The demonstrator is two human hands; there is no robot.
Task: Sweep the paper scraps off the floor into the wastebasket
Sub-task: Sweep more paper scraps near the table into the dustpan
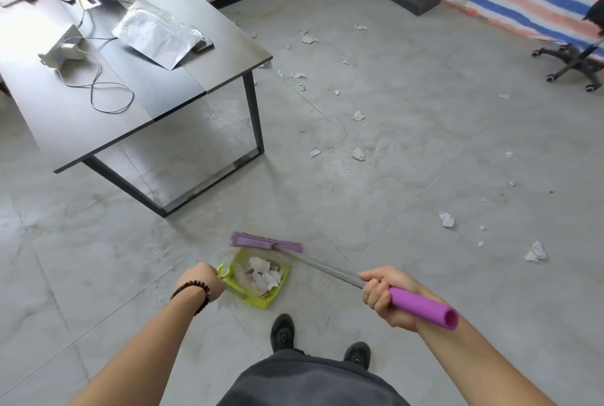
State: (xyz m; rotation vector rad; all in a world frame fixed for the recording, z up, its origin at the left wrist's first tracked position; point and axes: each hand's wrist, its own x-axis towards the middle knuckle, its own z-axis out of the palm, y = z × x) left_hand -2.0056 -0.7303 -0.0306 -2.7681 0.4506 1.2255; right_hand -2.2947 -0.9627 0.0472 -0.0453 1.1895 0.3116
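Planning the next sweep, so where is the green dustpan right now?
Head view, bottom centre: the green dustpan rests on the floor, its handle held by the left hand, with the purple broom head just beyond its far edge.

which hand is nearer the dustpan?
Left. The left hand grips the dustpan by its handle, on its left side. The right hand is apart from it, off to its right, gripping the broom handle.

Your grey tiled floor carries scattered paper scraps and an office chair. The bench beside you bears a silver bag
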